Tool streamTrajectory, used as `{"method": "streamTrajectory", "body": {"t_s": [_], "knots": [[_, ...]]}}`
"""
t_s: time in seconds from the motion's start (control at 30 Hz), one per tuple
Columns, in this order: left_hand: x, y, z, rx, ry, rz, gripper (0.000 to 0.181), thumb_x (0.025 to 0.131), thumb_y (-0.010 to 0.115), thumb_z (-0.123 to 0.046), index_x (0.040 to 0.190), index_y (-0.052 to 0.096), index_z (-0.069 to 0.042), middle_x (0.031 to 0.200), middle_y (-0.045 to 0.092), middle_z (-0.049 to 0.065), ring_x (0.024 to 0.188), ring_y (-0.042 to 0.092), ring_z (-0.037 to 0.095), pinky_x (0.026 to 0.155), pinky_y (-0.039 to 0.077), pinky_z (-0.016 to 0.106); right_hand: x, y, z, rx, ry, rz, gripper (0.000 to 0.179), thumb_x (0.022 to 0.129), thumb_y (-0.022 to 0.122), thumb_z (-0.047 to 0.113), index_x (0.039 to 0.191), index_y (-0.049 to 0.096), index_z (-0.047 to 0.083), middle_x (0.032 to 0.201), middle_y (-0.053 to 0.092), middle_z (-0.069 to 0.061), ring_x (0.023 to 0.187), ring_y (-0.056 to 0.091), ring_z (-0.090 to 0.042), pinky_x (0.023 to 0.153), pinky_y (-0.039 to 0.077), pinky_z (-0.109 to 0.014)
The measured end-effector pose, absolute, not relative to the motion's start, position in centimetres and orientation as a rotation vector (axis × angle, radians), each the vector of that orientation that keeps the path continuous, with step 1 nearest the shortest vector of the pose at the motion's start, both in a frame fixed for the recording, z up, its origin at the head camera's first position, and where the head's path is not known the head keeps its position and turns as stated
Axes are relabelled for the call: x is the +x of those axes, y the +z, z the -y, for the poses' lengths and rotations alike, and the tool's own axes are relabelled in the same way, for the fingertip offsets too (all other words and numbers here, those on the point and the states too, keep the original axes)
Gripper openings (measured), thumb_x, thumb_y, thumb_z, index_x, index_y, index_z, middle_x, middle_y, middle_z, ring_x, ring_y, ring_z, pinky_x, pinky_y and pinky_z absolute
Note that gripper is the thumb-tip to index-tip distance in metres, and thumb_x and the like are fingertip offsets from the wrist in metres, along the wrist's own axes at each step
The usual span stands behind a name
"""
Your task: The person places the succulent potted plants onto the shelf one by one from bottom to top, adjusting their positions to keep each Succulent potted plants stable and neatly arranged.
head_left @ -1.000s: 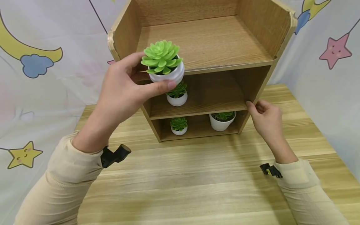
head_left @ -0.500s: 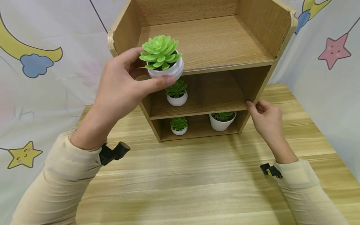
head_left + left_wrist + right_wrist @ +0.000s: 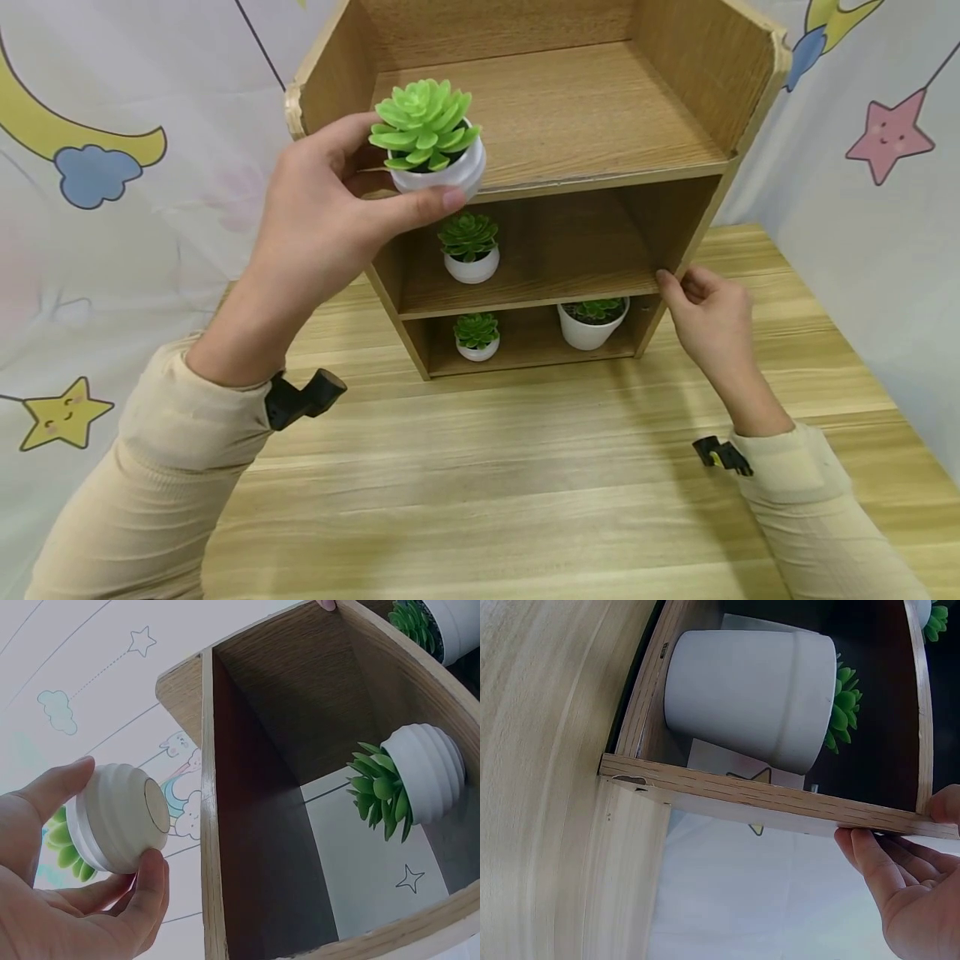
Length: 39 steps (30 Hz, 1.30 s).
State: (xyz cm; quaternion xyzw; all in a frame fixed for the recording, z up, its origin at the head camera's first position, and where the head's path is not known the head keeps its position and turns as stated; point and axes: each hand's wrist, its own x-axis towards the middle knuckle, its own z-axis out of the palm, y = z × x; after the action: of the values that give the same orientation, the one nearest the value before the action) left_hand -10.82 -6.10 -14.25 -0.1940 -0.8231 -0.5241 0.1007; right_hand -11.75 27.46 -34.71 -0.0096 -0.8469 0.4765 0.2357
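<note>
My left hand grips a small white ribbed pot with a bright green succulent, raised in front of the top shelf's front edge at the left. In the left wrist view the pot's base faces the camera, held between thumb and fingers. My right hand pinches the right side panel of the wooden shelf unit, near the middle board. The right wrist view shows the fingers against the panel's outer face, the thumb at the board's edge.
A potted succulent stands at the left of the middle shelf. The bottom shelf bears another small one at left and a larger white pot at right. The unit stands on a wooden table, with a printed curtain around it.
My left hand has risen slightly with the potted succulent, which uncovers more of the plant on the middle shelf. The right hand has stayed on the side panel.
</note>
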Motion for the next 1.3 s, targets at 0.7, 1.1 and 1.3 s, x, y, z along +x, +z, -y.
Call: {"method": "streamTrajectory", "body": {"t_s": [0.7, 1.1, 1.3], "knots": [[-11.5, -14.1, 5.7, -0.534, -1.573, 2.453, 0.052, 0.076, 0.087, -0.016, 0.122, 0.065, -0.008, 0.113, 0.066, 0.006, 0.097, 0.067, 0.018, 0.087, 0.05, 0.028, -11.7, -34.7, -27.4, -0.035, 1.295, 2.326, 0.036, 0.097, 0.062, 0.025, 0.074, 0.063, -0.002, 0.05, 0.052, 0.002, 0.04, 0.033, -0.001, 0.036, 0.023, -0.02], [-12.1, -13.8, 5.5, -0.499, -1.623, 2.46, 0.054, 0.076, 0.087, -0.016, 0.124, 0.064, -0.009, 0.113, 0.067, 0.007, 0.098, 0.066, 0.018, 0.088, 0.049, 0.028, -11.8, -34.6, -27.4, -0.025, 1.282, 2.323, 0.038, 0.097, 0.062, 0.025, 0.067, 0.056, 0.001, 0.046, 0.046, -0.001, 0.038, 0.031, -0.002, 0.036, 0.022, -0.02], [-12.2, -13.7, 5.2, -0.494, -1.634, 2.464, 0.055, 0.075, 0.087, -0.017, 0.124, 0.064, -0.009, 0.112, 0.068, 0.006, 0.099, 0.066, 0.018, 0.088, 0.049, 0.028, -11.9, -34.7, -27.5, -0.018, 1.28, 2.319, 0.039, 0.097, 0.061, 0.024, 0.065, 0.054, 0.002, 0.044, 0.041, 0.0, 0.038, 0.028, -0.003, 0.035, 0.021, -0.021]]}}
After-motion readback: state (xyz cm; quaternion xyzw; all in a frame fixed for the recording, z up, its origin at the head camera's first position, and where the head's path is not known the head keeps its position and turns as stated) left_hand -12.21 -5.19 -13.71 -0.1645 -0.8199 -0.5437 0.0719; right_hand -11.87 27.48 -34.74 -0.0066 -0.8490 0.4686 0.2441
